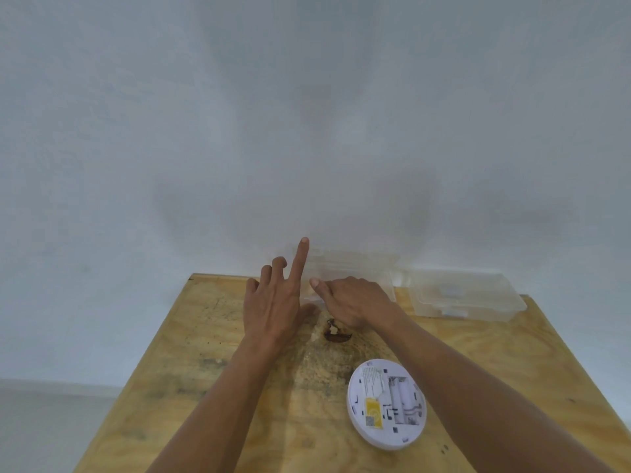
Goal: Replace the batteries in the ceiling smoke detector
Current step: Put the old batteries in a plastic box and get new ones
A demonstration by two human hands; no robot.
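Observation:
A round white smoke detector (386, 404) lies back side up on the plywood table (205, 370), at the front right. Its battery bay (404, 401) is uncovered, and pale cylinders show inside it. A yellow label sits beside the bay. My left hand (276, 302) is at the table's far edge, index finger straight up and the other fingers half bent, against a clear plastic box (358, 264). My right hand (355, 302) rests at the front of that box with its thumb pointing left. Its fingers curl downward and hide whatever is under them.
A second clear plastic box (471, 295) stands at the back right against the white wall (307, 131). A dark knot and a rough patch (336, 336) mark the wood just below my hands. The table's left edge runs diagonally, with grey floor (51, 421) beyond it.

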